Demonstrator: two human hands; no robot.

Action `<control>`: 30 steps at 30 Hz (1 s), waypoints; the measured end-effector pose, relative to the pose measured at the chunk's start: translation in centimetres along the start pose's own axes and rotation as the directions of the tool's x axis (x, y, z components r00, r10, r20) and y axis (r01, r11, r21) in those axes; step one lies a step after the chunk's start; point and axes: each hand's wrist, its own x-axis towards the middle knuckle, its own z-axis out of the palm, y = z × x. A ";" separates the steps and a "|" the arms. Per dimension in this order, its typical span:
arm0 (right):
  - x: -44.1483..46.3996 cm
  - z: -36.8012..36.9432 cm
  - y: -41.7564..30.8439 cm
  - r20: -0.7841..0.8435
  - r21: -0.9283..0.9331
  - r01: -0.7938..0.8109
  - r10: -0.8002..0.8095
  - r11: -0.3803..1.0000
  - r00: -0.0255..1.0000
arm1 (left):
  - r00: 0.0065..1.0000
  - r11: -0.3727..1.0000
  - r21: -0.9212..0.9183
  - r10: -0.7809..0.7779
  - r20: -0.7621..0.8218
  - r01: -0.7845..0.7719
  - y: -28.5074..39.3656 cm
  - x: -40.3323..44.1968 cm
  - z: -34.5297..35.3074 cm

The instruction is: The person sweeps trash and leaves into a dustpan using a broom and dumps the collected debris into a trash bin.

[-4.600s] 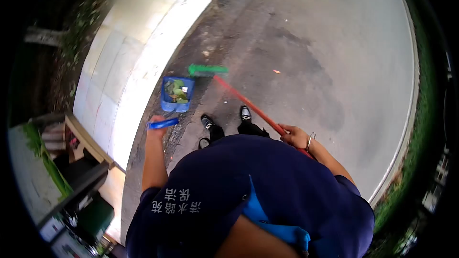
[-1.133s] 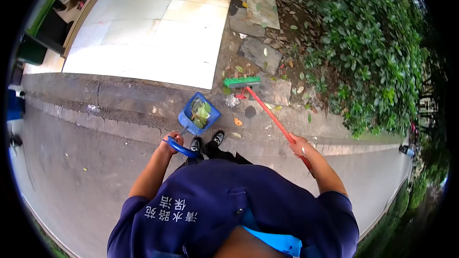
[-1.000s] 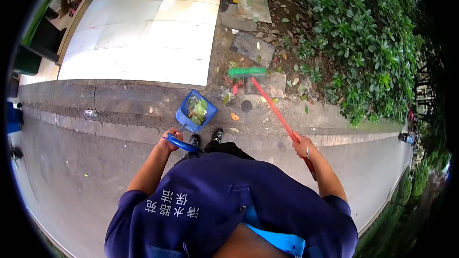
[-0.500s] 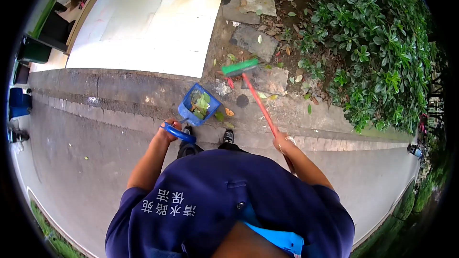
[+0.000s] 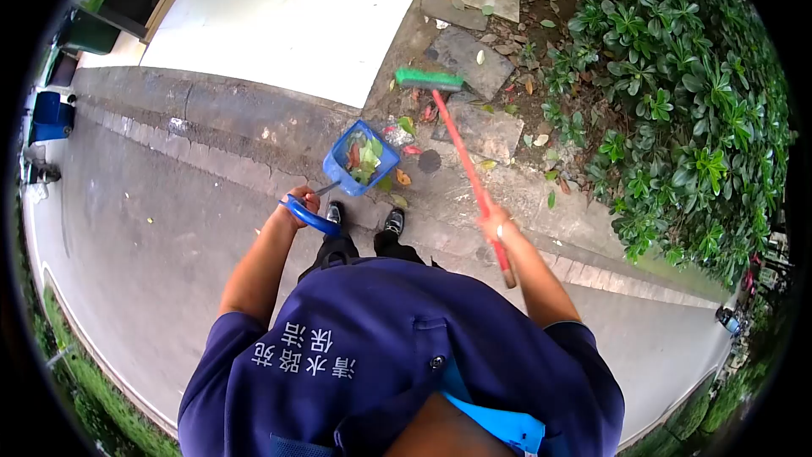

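Observation:
My left hand (image 5: pixel 298 201) is closed round the handle of a blue dustpan (image 5: pixel 333 171), close to its curved blue grip. Green, yellowish and reddish leaves (image 5: pixel 365 158) lie inside the pan. In my right hand (image 5: pixel 497 225) is the red stick of a broom (image 5: pixel 458 142), fingers wrapped round it. The broom's green bristle head (image 5: pixel 430 79) is above and to the right of the dustpan, over the ground by the paving slabs. Loose leaves, among them an orange one (image 5: pixel 403 176), lie just right of the pan.
A dense green bush (image 5: pixel 668 93) fills the right side, with leaf litter below it. Stone slabs (image 5: pixel 475 59) run upward beside a pale tiled surface (image 5: pixel 279 21). A low kerb (image 5: pixel 211 148) crosses in front of my shoes. Bins, one blue (image 5: pixel 52 116), stand far left.
The broom head has moved up and slightly away from the dustpan. The pan has shifted a little up and right in view, and the camera view has turned slightly.

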 end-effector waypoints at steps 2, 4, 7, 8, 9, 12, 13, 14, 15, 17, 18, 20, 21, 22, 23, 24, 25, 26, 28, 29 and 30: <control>-0.3 3.4 2.8 0.078 -0.036 0.047 -0.045 0.998 0.996 | 0.997 0.998 -0.014 0.059 -0.040 -0.059 -0.6 0.1 0.1; -4.9 4.3 2.6 0.144 0.048 0.149 -0.155 0.988 0.977 | 0.988 0.989 -0.005 0.147 -0.043 -0.147 -0.1 0.3 -0.3; -10.9 3.0 4.7 0.178 0.245 0.342 -0.389 0.907 0.904 | 0.985 0.983 -0.088 0.157 -0.073 -0.163 0.8 0.3 -0.8; -13.3 1.3 4.5 0.293 0.443 0.108 -0.257 0.890 0.921 | 0.988 0.987 -0.050 0.149 -0.034 -0.151 1.1 0.2 -1.2; -14.9 0.5 3.7 0.360 0.521 -0.016 -0.202 0.853 0.911 | 0.989 0.988 -0.057 0.144 -0.027 -0.146 1.3 0.3 -1.6; -17.8 -0.4 0.9 0.363 0.454 -0.060 -0.122 0.889 0.924 | 0.992 0.989 -0.071 0.129 -0.013 -0.130 1.5 -0.2 -2.5; -17.5 1.1 0.2 0.355 0.456 -0.055 -0.125 0.888 0.927 | 0.992 0.990 -0.065 0.129 -0.007 -0.129 1.4 -0.4 -3.9; -16.4 2.2 -1.1 0.279 0.399 -0.016 -0.105 0.917 0.954 | 0.991 0.991 0.010 0.130 0.016 -0.130 1.2 -0.6 -4.8; -15.1 3.3 -2.1 0.203 0.338 0.015 -0.089 0.941 0.975 | 0.991 0.988 0.083 0.130 0.035 -0.133 1.0 -0.8 -5.6; -11.6 6.8 -1.7 0.143 0.305 0.064 -0.112 0.950 0.983 | 0.992 0.968 0.222 0.100 0.081 -0.116 0.0 -1.3 -7.4; -10.6 8.8 -2.0 0.142 0.302 0.068 -0.116 0.951 0.983 | 0.992 0.970 0.208 0.121 0.045 -0.128 -0.7 -1.6 -8.1; -9.8 13.0 -2.4 0.089 0.192 0.038 -0.056 0.981 0.994 | 0.988 0.977 0.149 0.152 0.012 -0.152 -1.5 -2.3 -9.9; -10.2 14.7 -2.0 0.088 0.187 0.037 -0.055 0.982 0.995 | 0.989 0.978 0.146 0.149 0.015 -0.150 -1.1 -2.2 -11.0; -11.2 16.6 -1.4 0.181 0.245 -0.014 -0.031 0.969 0.983 | 0.986 0.983 0.090 0.164 -0.024 -0.161 -0.4 -1.8 -12.2; -12.3 18.1 -0.6 0.273 0.298 -0.072 -0.013 0.952 0.962 | 0.982 0.984 0.036 0.175 -0.065 -0.173 0.2 -1.5 -13.4; -15.3 18.1 -1.2 0.321 0.367 -0.043 -0.084 0.929 0.943 | 0.987 0.987 0.005 0.161 -0.013 -0.161 0.3 -2.0 -13.9; -18.7 17.8 -1.8 0.362 0.439 -0.023 -0.154 0.898 0.919 | 0.988 0.988 0.008 0.151 -0.015 -0.151 0.3 -2.4 -14.5; -21.0 17.6 -0.5 0.399 0.465 -0.069 -0.139 0.883 0.906 | 0.989 0.988 0.040 0.148 0.001 -0.148 0.3 -2.8 -14.9; -24.5 18.0 2.6 0.422 0.491 -0.111 -0.124 0.864 0.898 | 0.988 0.983 0.103 0.154 -0.024 -0.150 0.4 -2.9 -15.5; -26.0 19.0 4.6 0.350 0.571 -0.040 -0.199 0.820 0.915 | 0.989 0.984 0.109 0.144 -0.022 -0.141 0.0 -2.8 -15.9; -27.1 19.3 4.7 0.303 0.613 -0.003 -0.232 0.790 0.924 | 0.982 0.970 0.166 0.184 -0.042 -0.175 -0.4 -2.6 -16.3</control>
